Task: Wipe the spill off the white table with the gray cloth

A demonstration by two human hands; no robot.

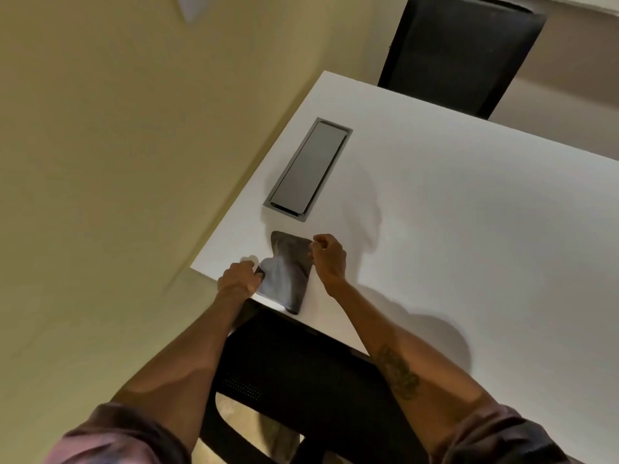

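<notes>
The gray cloth [287, 269] lies stretched on the white table [452, 209] close to its near left corner, one end hanging at the front edge. My left hand [238, 276] pinches the cloth's left edge. My right hand [330, 257] pinches its upper right corner. The cloth is pulled between both hands. I cannot make out any spill on the tabletop.
A gray rectangular cable hatch [308, 169] is set into the table just beyond the cloth. One black chair [459, 51] stands at the far side, and another black chair [301, 373] is tucked under the near edge. A beige wall runs along the left.
</notes>
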